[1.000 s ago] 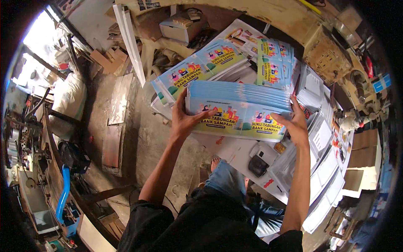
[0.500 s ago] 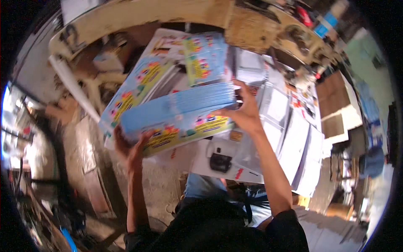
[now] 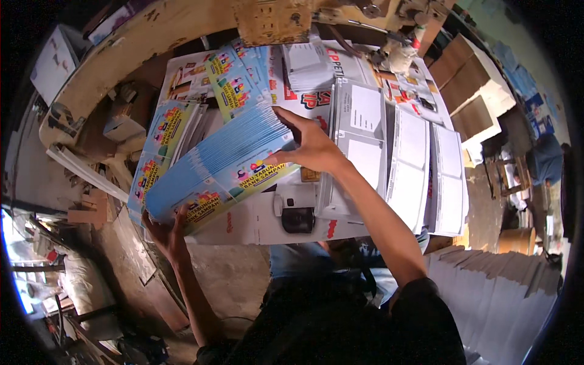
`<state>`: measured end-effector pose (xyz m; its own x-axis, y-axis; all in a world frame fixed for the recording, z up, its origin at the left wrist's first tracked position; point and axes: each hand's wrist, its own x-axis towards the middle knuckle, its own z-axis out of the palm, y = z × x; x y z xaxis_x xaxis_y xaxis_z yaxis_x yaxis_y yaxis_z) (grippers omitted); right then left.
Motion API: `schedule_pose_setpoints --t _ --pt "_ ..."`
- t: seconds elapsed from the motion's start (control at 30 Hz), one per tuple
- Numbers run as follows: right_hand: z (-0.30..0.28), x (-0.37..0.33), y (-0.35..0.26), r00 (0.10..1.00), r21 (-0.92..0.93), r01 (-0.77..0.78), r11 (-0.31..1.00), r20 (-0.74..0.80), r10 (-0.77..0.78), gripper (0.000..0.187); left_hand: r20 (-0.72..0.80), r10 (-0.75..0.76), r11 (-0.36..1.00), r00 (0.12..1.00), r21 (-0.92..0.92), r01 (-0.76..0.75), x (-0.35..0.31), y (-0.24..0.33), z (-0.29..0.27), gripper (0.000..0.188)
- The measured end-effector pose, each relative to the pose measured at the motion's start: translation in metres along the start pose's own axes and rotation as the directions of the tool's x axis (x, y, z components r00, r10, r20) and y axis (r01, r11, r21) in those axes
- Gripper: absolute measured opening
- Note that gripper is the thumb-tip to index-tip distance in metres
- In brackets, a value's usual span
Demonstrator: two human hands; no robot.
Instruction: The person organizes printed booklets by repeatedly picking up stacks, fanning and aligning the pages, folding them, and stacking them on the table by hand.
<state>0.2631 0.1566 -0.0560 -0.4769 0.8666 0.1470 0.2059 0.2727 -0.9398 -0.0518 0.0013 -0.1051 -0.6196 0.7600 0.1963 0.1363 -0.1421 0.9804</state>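
Observation:
Between my two hands is a thick stack of printed sheets (image 3: 225,155), light blue with a yellow and colourful printed band, its edges fanned into steps. My left hand (image 3: 167,234) grips the stack's near left end, thumb on top. My right hand (image 3: 310,146) is closed round its far right end, fingers over the edge. Beneath and left of it lies another pile of the same blue and yellow sheets (image 3: 164,131). More such sheets (image 3: 234,82) are spread beyond the stack. To the right are piles of white printed sheets (image 3: 407,164).
A poster-covered table (image 3: 255,225) bears the piles. At the far side stand a worn wooden machine part (image 3: 274,21) and a pale bottle (image 3: 401,58). Cardboard boxes (image 3: 474,91) are right of the table. A tall paper stack (image 3: 493,298) stands at the lower right.
The held stack has tilted more steeply, its left end coming nearer to me, and moved left in the picture with both hands. The view has also shifted, showing more of the white piles.

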Motion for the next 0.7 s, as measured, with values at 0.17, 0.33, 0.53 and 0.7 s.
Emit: schedule_pose_setpoints --t 0.17,0.33,0.53,0.7 --pt "0.0 -0.001 0.003 1.0 0.012 0.009 1.0 -0.026 -0.009 0.107 0.014 0.022 1.0 1.0 0.018 -0.023 0.002 -0.007 -0.003 0.088" --pt "0.001 -0.004 -0.008 1.0 -0.071 -0.013 0.997 0.007 0.013 0.114 -0.088 0.015 1.0 0.996 -0.016 -0.017 0.002 -0.04 -0.033 0.09" --pt "0.008 -0.019 -0.081 0.927 -0.707 0.343 0.619 0.149 -0.344 0.135 0.034 -0.175 0.977 0.984 -0.117 0.178 -0.021 -0.058 -0.065 0.092" --pt "0.067 -0.01 -0.077 0.826 -0.611 0.563 0.556 0.437 -0.357 0.133 0.003 -0.219 0.973 0.976 -0.074 0.219 -0.027 -0.065 -0.065 0.093"
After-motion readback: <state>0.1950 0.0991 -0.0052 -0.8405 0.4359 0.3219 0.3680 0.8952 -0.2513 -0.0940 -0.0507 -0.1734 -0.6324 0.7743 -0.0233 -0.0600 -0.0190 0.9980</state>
